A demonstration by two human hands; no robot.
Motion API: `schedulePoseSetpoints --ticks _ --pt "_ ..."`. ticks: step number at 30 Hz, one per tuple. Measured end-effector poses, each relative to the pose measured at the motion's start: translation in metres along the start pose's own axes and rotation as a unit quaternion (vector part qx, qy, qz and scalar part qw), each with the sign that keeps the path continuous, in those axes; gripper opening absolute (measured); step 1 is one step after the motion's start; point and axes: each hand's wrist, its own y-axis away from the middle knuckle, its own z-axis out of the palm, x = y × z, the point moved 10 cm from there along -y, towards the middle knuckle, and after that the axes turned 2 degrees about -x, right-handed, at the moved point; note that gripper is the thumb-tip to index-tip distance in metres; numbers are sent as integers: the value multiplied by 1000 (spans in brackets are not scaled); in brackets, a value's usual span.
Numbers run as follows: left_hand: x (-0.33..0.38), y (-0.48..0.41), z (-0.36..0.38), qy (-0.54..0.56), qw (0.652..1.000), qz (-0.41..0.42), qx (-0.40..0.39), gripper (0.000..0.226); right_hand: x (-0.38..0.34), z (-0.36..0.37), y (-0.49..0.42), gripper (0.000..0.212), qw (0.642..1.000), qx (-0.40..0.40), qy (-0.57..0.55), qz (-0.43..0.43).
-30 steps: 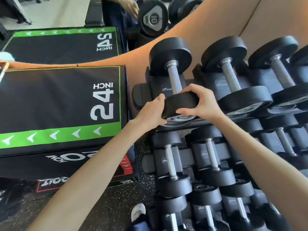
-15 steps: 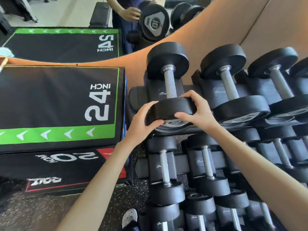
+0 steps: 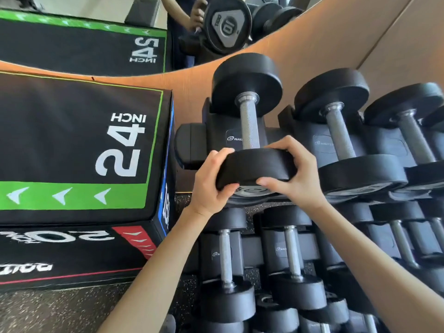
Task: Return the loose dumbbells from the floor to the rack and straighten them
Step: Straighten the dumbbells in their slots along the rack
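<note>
Both hands are on the leftmost dumbbell (image 3: pixel 248 126) in the top row of the rack (image 3: pixel 192 145). It lies in its cradle with the knurled handle running away from the person. One black head sits far, close to the wood wall (image 3: pixel 336 44), and the other sits near, at the front edge. The left hand (image 3: pixel 211 186) wraps the near head from the left, fingers curled over the rim and thumb on the underside. The right hand (image 3: pixel 296 175) clamps the same head from the right, fingers on top and thumb across the lower edge. Both grip that head, not the handle. The label on its face is mostly covered by the thumbs, and I cannot read it.

The rack is black, and its rounded rail end shows just left of the dumbbell. To the right a second dumbbell (image 3: pixel 341 133) sits just beside it in the same row, with more toward the right edge. In the row below, nearer the person, the lower dumbbells (image 3: pixel 225 258) lie with their handles pointing the same way.

Left of the rack stands a black box (image 3: pixel 72 140) marked "24 INCH", with a green band of white arrows. It rests on a lower box (image 3: pixel 60 255) with red trim. Beyond them a mirror (image 3: pixel 84 39) reflects the box and a hand on a weight (image 3: pixel 225 25) marked 10. Speckled floor (image 3: pixel 48 313) shows at the near left.
</note>
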Motion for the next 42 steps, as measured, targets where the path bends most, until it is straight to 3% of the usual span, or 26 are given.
schedulePoseSetpoints --ticks 4,8,10,13,17,20,23,27,30,38,42 --pt "16 -12 5 -99 991 45 -80 60 21 -7 11 53 994 65 -81 22" --pt "53 -28 17 -307 933 150 -111 59 55 -6 36 51 971 176 -148 60" --pt "66 -32 26 -354 913 167 -114 62 63 -4 38 49 969 175 -151 83" --pt "64 -30 20 -316 935 119 -108 66 60 -1 33 51 976 131 -148 95" --pt "33 -12 -2 -128 989 -10 -76 53 48 4 31 63 987 56 -124 85" --pt "4 6 -7 -19 990 -103 -90 47 50 7 38 46 980 0 -147 132" --pt "-5 12 -10 33 983 -143 -107 46 33 -2 38 47 983 -20 -142 116" --pt "4 10 -7 41 988 -116 -89 46 -4 4 15 58 997 -68 -13 38" --pt "3 10 -5 -11 994 -86 -61 49 -7 9 4 58 999 -30 14 36" --pt "13 -6 10 -122 982 -44 -136 51 14 -8 14 45 989 69 -110 76" --pt "50 -29 16 -298 935 109 -158 55 48 -2 34 41 956 150 -221 123"
